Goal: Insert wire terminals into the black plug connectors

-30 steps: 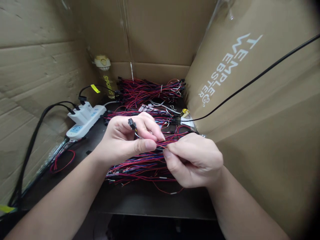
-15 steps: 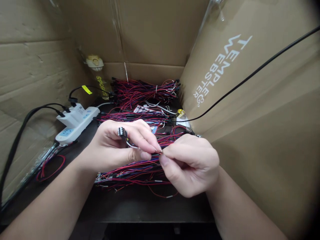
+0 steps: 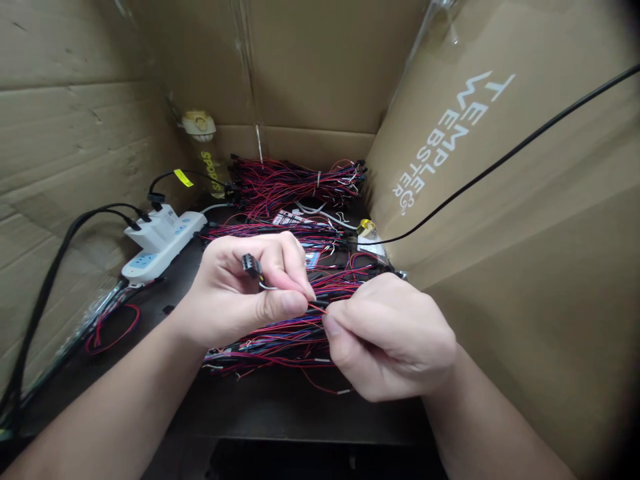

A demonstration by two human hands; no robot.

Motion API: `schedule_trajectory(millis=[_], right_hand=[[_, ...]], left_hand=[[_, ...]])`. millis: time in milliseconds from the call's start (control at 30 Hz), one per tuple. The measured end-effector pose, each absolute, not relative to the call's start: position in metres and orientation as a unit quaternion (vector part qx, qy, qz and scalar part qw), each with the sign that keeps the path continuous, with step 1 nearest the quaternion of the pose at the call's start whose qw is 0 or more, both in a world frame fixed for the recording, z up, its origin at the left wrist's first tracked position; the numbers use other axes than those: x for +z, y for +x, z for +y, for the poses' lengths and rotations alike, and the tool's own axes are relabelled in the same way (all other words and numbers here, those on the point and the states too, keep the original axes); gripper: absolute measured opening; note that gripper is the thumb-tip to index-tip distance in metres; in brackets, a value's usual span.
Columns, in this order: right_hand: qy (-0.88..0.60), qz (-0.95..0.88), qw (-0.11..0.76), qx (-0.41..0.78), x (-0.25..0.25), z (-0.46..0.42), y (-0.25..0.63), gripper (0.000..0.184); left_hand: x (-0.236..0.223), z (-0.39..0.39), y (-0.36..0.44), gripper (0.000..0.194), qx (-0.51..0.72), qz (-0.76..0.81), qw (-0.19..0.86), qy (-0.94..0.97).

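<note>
My left hand (image 3: 250, 287) is closed on a thin cable, with a black connector (image 3: 252, 267) sticking up between the thumb and the curled fingers. White and yellow wires come out of that connector. Between the two hands a short stretch of red wire (image 3: 319, 308) shows. My right hand (image 3: 393, 337) pinches the end of this red wire between thumb and forefinger; the tip itself is hidden. Both hands are held above loose bundles of red, blue and black wires (image 3: 280, 350) on the dark table (image 3: 300, 413).
A tied wire bundle (image 3: 295, 183) lies at the back. On the left stands a white power strip (image 3: 165, 247) with plugs, near a bottle (image 3: 200, 127). Cardboard walls (image 3: 310, 67) enclose the table. A black cable (image 3: 480, 175) crosses on the right, beside a tape roll (image 3: 367, 228).
My hands have drawn slightly apart, so that a short length of red wire now shows between the fingertips. The whole view has shifted a little.
</note>
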State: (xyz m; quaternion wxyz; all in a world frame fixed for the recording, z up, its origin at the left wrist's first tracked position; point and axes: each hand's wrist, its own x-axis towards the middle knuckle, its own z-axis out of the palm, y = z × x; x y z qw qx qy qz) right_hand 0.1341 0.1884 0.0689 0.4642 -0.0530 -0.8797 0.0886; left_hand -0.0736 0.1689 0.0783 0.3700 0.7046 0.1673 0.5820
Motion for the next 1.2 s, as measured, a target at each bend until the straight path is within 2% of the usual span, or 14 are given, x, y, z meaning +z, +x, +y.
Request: schedule_trajectory(millis=[200, 300, 400, 500, 733, 1200], right_hand=[[-0.057, -0.886, 0.455, 0.068, 0.069, 0.189, 0.134, 0.028], [-0.047, -0.877, 0.468, 0.097, 0.067, 0.19, 0.13, 0.028], [-0.045, -0.86, 0.492, 0.126, 0.065, 0.191, 0.127, 0.027], [-0.048, -0.858, 0.494, 0.13, 0.067, 0.192, 0.128, 0.029], [-0.078, -0.863, 0.485, 0.121, 0.07, 0.191, 0.132, 0.031], [-0.06, -0.873, 0.466, 0.135, 0.067, 0.194, 0.13, 0.031]], left_hand=[[0.078, 0.169, -0.074, 0.022, 0.595, 0.169, 0.379, 0.688], [0.081, 0.169, -0.073, 0.019, 0.567, 0.166, 0.356, 0.724], [0.083, 0.17, -0.073, 0.026, 0.538, 0.168, 0.322, 0.76], [0.086, 0.172, -0.074, 0.012, 0.524, 0.151, 0.295, 0.785], [0.084, 0.177, -0.076, 0.004, 0.521, 0.151, 0.287, 0.789], [0.077, 0.17, -0.074, 0.019, 0.555, 0.198, 0.324, 0.74]])
